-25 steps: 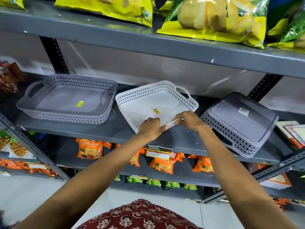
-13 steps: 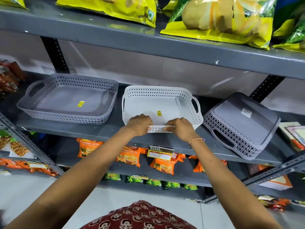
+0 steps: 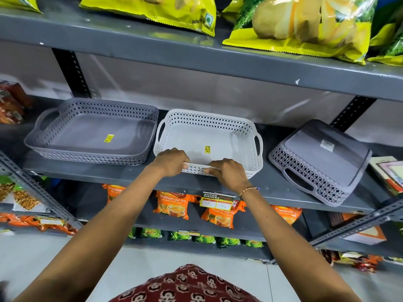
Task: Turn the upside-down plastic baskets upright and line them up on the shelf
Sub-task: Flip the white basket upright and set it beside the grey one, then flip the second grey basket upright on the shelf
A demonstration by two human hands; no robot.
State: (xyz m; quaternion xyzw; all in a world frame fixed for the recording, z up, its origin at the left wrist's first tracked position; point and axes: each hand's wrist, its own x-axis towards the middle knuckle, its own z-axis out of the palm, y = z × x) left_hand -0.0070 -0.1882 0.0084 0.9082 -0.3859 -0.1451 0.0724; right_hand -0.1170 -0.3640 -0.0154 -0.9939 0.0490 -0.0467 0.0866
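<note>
A white plastic basket [image 3: 209, 129] sits upright in the middle of the grey shelf [image 3: 87, 171], squared to the shelf edge. My left hand [image 3: 170, 161] and my right hand [image 3: 226, 173] both grip its near rim. To its left an upright grey basket [image 3: 91, 131] stands almost touching it. To the right another grey basket [image 3: 322, 158] lies upside down, turned at an angle, its handle toward the shelf front.
The shelf above holds yellow chip bags [image 3: 294, 25] that overhang its edge. Orange tea packets [image 3: 172, 205] fill the shelf below. Boxes [image 3: 388, 173] lie at the far right of the basket shelf, red packets [image 3: 11, 103] at the far left.
The white basket has turned from a skewed angle to square with the shelf and slid left, close beside the grey upright basket. Both hands kept hold of its near rim.
</note>
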